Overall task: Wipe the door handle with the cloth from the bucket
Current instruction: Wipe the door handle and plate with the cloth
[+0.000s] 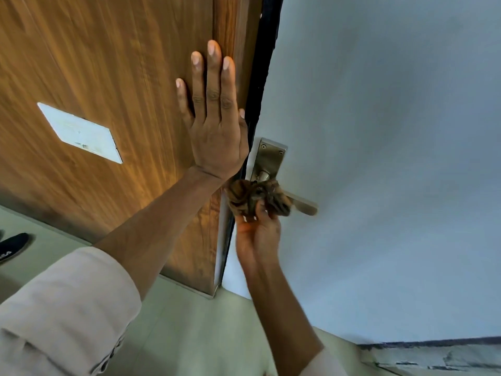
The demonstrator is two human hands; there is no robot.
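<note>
**doorguy22:** so where's this at? Biggest thing in view is the wooden door [108,77], swung edge-on toward the camera, with the pale blue door face [379,131] on the other side of that edge. Left hand [217,131] is pressed flat on the wood near the edge, fingers spread wide, holding nothing, just bracing the door by the look of it.

**mopnbucket:** yep. Right hand [257,234] comes up from below, grip closed on a bunched brown cloth [254,198]. The cloth sits right against the door handle [298,203], wrapped over the neck end where the lever meets the metal backplate [271,158]. The outer end of the lever pokes out bare to the right.

**doorguy22:** how's the cloth gonna behave?

**mopnbucket:** soft and floppy I'd guess, light, bunches easily. Best held as a wad in the palm and squeezed around the lever so it slides along. The handle itself looks like smooth rigid metal, so probably a bit slippery.

**doorguy22:** and the bucket?

**mopnbucket:** not in shot, so can't say what's in it. Only other thing around is a dark shoe [13,246] on the floor [189,335], far left.
</note>
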